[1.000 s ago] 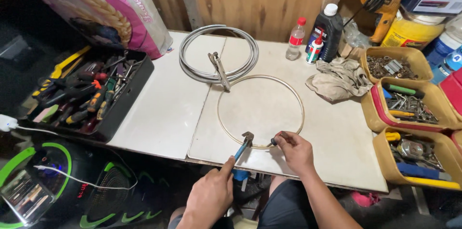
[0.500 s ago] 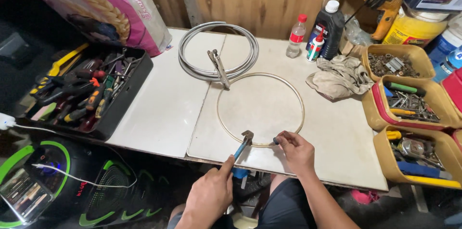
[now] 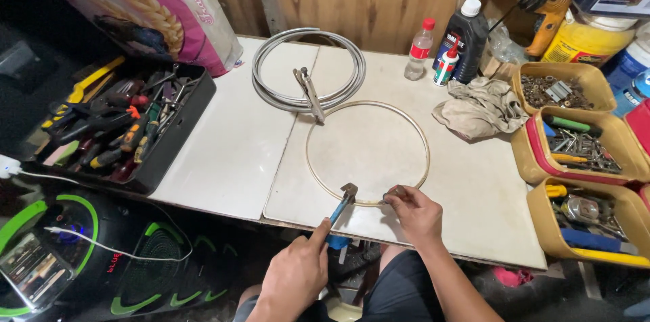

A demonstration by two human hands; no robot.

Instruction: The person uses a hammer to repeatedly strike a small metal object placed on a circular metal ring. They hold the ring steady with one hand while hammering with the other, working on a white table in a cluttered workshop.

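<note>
Head view: left hand (image 3: 296, 276) is gripping the blue-handled pliers (image 3: 340, 205), fingers wrapped closed around the handle, plier head biting the near edge of the wire ring (image 3: 367, 153). Right hand (image 3: 414, 212) is pinching the same ring just right of the pliers, fingertips (image 3: 395, 194) closed on the wire. Ring is lying flat on the white tabletop (image 3: 223, 159), near the front edge, with its far side just beside the coiled grey cable (image 3: 308, 69) and the second pliers (image 3: 310, 92) lying across that coil.

Versus the earlier frame: both hands are staying on the ring at the same spot, pliers are sitting at nearly the same angle, and the ring is not visibly shifting.

Black tool tray (image 3: 115, 125) is sitting left, crumpled rag (image 3: 481, 106) right, yellow parts bins (image 3: 575, 139) at the right edge.
</note>
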